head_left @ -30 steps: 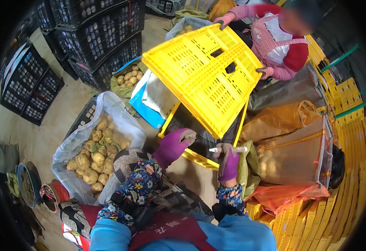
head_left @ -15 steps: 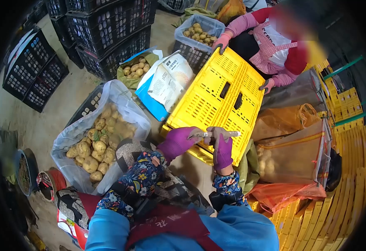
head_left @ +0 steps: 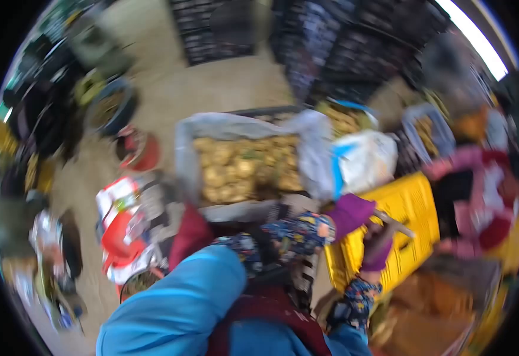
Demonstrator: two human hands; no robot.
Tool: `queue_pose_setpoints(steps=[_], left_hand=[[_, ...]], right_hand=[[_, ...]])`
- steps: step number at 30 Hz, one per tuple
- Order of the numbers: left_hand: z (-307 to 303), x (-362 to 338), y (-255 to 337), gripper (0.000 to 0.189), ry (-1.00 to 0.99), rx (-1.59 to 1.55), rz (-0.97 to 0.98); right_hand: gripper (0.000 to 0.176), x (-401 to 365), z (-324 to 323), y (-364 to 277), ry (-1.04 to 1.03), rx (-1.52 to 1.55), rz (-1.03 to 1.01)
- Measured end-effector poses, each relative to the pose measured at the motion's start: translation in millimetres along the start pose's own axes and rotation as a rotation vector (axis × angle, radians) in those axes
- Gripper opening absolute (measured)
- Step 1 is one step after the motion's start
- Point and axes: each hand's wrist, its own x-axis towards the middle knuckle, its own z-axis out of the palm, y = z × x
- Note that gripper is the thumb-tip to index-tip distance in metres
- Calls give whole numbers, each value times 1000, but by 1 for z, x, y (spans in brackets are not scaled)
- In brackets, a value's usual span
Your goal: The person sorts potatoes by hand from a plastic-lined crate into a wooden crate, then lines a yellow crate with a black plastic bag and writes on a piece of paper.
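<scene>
The whole view is smeared with motion blur, so take the fine detail with care. Biggest in front of you are the stacks of black crates (head_left: 342, 53) along the far side, standing on the bare concrete floor (head_left: 212, 89). Nearer, just beyond your left forearm, a crate lined with a white sack (head_left: 310, 148) lies open and is filled with potatoes (head_left: 241, 169). To its right sits a yellow slatted crate (head_left: 416, 202), tilted, with your two hands over its near left part. Across that crate is a co-worker in pink (head_left: 484, 196), whose hands you cannot make out in the blur. Between the potato sack and the yellow crate rests a white-and-blue bag (head_left: 363, 160). Well to the left, on the floor, stands a red bucket (head_left: 138, 151). Your left hand (head_left: 349, 215), in a purple glove, is at the yellow crate's left edge, at the near end of a thin pale tool (head_left: 394, 223); the blur hides how far its fingers are open and whether they touch the tool. Your right hand (head_left: 379, 246), also gloved in purple, is just below and beside it, and it looks curled closed around that tool, which slants across the yellow slats above your knuckles.
</scene>
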Motion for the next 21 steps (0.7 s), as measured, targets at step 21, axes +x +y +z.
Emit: queue_pose_setpoints(steps=[21], left_hand=[[-435,-583,-68,57,1126,943,-1292]], right_hand=[[44,78,-191,108,224,-401,151]])
